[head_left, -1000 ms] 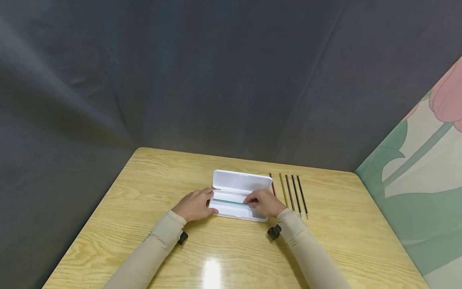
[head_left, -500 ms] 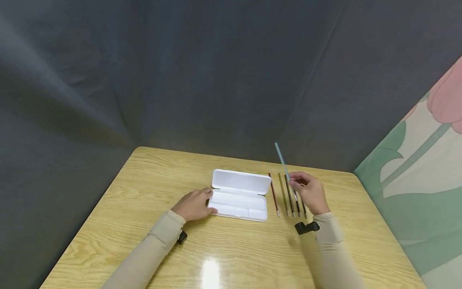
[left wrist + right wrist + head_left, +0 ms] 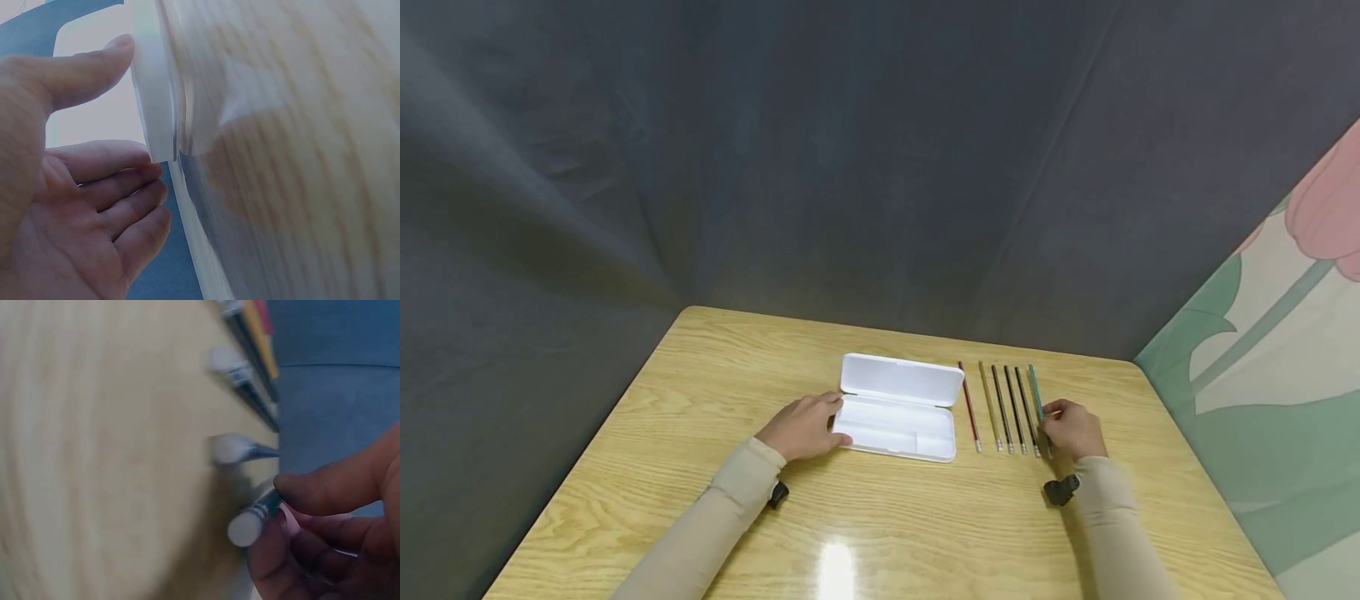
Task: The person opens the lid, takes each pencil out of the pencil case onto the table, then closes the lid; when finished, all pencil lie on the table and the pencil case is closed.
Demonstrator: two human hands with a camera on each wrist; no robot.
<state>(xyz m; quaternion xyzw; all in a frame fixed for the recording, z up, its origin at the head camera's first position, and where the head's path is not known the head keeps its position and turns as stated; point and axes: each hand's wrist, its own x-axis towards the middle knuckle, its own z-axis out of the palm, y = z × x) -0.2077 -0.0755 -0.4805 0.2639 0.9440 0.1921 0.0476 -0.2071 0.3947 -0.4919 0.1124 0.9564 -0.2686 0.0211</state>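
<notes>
A white pencil case [image 3: 880,437] lies with its lid [image 3: 902,377] raised, its inside bare. My left hand [image 3: 803,426] holds the case's left end between thumb and fingers; in the left wrist view the thumb [image 3: 94,72] reaches over the white edge. My right hand [image 3: 1075,429] pinches a teal pencil [image 3: 1036,387] near its eraser end, at the right of a row of pencils. In the right wrist view its white eraser [image 3: 245,529] points at the camera. Whether the pencil touches the table cannot be told.
A red pencil [image 3: 970,408], a gold pencil [image 3: 989,404] and several dark pencils [image 3: 1014,408] lie side by side, erasers toward me. The wooden table [image 3: 887,525] meets a dark curtain [image 3: 880,167] at the back; a flower-patterned cloth [image 3: 1285,392] hangs at right.
My right hand has lifted the teal pencil out of the case and carried it right, turning it parallel to the row and lowering it at the right end. My left hand has stayed put.
</notes>
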